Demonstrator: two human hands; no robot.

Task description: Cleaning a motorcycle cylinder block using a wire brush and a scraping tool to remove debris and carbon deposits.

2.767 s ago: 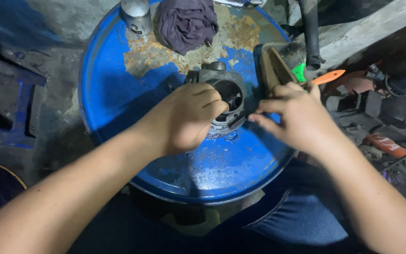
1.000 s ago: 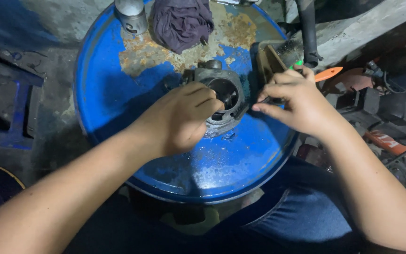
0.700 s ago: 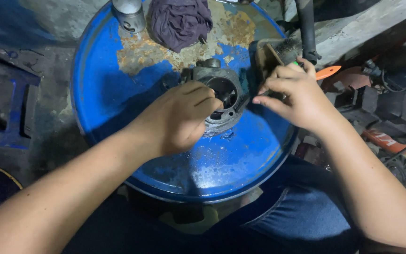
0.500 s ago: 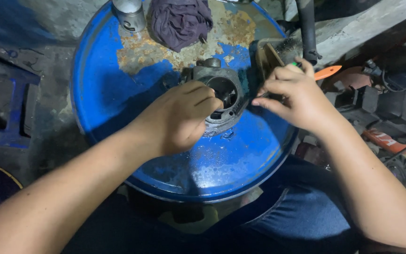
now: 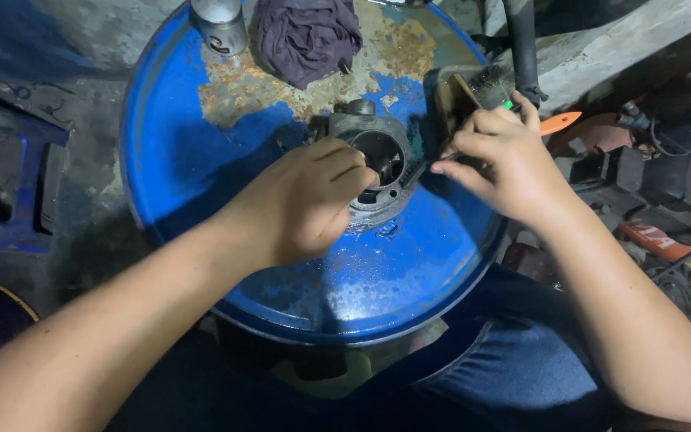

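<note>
A grey metal engine cylinder [image 5: 377,168] with a round bore lies on the rusty blue drum top [image 5: 201,176]. My left hand [image 5: 309,200] grips its left side, fingers curled over the rim. My right hand [image 5: 501,164] sits at the cylinder's right edge, fingers pinched on a thin dark tool [image 5: 417,172] whose tip touches the cylinder rim. A wooden-backed brush [image 5: 453,100] lies just behind my right hand.
A dark purple rag [image 5: 309,36] and a small metal can [image 5: 219,24] sit at the drum's far edge. A blue metal stand [image 5: 9,184] is on the left floor. Engine parts and an orange piece [image 5: 561,122] crowd the right. My jeans-clad knee [image 5: 505,360] is below.
My right hand has shifted slightly up and right along the cylinder's edge with the tool. My left hand stays clamped on the cylinder.
</note>
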